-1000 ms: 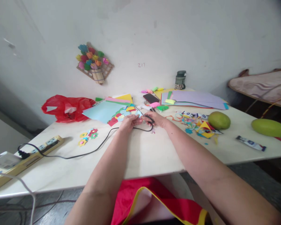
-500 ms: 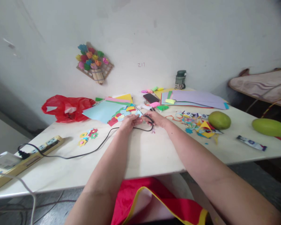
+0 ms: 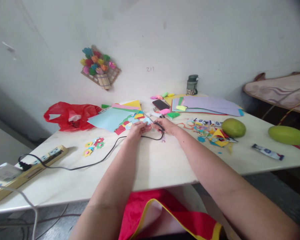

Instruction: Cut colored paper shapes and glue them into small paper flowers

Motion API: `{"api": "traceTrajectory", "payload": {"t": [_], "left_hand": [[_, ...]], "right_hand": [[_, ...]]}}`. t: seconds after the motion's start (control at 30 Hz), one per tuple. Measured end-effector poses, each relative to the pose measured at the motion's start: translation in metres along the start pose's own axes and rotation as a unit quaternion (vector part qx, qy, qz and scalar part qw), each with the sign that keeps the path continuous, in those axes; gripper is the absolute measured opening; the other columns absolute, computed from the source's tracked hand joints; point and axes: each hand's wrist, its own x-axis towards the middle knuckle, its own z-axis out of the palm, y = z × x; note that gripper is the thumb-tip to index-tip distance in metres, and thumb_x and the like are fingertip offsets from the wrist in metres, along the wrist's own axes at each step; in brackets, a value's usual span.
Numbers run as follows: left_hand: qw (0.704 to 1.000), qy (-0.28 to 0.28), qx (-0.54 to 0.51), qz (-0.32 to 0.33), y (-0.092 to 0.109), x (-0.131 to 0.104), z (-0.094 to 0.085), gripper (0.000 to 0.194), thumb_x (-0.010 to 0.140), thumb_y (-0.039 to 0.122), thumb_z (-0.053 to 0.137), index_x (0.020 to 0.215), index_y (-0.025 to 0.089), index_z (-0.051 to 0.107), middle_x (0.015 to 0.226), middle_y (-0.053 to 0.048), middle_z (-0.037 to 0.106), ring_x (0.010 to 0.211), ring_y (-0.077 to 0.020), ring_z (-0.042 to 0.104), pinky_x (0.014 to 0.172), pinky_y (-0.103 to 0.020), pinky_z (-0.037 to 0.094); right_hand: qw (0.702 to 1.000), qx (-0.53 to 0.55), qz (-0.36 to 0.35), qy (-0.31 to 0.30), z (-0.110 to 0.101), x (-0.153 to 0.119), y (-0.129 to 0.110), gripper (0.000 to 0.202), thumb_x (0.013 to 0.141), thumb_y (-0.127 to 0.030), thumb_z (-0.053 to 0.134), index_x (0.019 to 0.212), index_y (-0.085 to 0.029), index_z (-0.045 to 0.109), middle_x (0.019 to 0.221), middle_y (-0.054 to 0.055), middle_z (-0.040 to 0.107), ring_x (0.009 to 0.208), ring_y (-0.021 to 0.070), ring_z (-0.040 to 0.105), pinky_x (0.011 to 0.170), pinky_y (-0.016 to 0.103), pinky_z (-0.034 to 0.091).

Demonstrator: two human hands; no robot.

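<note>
My left hand (image 3: 138, 129) is closed on a small pale blue paper piece (image 3: 147, 120), its fingers pinching the near edge. Beside it, my right hand (image 3: 167, 126) is wrapped round a pair of scissors (image 3: 157, 124), whose thin silver blades point away to the left, close to the paper. Fingers hide part of the dark handle. Just beyond the hands lie many coloured paper cut-outs (image 3: 126, 124), on and beside a light blue sheet (image 3: 103, 120). A black cord (image 3: 90, 164) runs across the table to below my right hand.
Left: paper flowers (image 3: 99, 142), a power strip (image 3: 46, 160) and a red plastic bag (image 3: 72, 116). Behind: a phone (image 3: 161, 105), coloured sheets (image 3: 210, 102) and a bottle (image 3: 192, 84). Right: paper scraps (image 3: 218, 137), green fruits (image 3: 233, 128) and a tube (image 3: 267, 152).
Both hands stay in nearly the same place, with the paper and scissors still held. My left fingers have shifted slightly, and the whole view has moved a little.
</note>
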Motion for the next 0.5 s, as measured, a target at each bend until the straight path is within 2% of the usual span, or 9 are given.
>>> {"api": "traceTrajectory", "payload": {"t": [0.17, 0.33, 0.5], "left_hand": [[0.999, 0.007, 0.037, 0.004, -0.001, 0.0, -0.002, 0.021, 0.057, 0.023, 0.074, 0.067, 0.01, 0.059, 0.065, -0.008, 0.067, 0.056, -0.015, 0.063, 0.064, -0.029, 0.052], [0.997, -0.009, 0.074, 0.018, 0.0, -0.001, -0.001, 0.027, 0.055, 0.027, 0.075, 0.06, 0.012, 0.053, 0.06, -0.003, 0.063, 0.048, -0.0099, 0.057, 0.062, -0.028, 0.05], [0.996, -0.037, 0.084, 0.007, 0.003, -0.004, 0.001, 0.028, 0.056, 0.027, 0.075, 0.058, 0.014, 0.05, 0.052, 0.002, 0.056, 0.043, -0.0068, 0.049, 0.06, -0.027, 0.049]], "right_hand": [[1.0, -0.003, 0.011, -0.007, -0.005, -0.004, -0.005, 0.023, 0.073, -0.034, 0.064, 0.072, -0.013, 0.053, 0.046, -0.005, 0.049, 0.034, 0.0038, 0.04, 0.029, 0.015, 0.024], [1.0, -0.006, 0.016, -0.008, -0.013, -0.006, -0.003, 0.02, 0.078, -0.034, 0.058, 0.075, -0.014, 0.054, 0.052, -0.002, 0.054, 0.035, 0.0049, 0.044, 0.028, 0.016, 0.023], [1.0, -0.027, 0.011, 0.003, -0.013, -0.004, -0.004, 0.021, 0.071, -0.03, 0.066, 0.078, -0.013, 0.056, 0.054, -0.002, 0.056, 0.038, 0.005, 0.045, 0.03, 0.016, 0.027]]}}
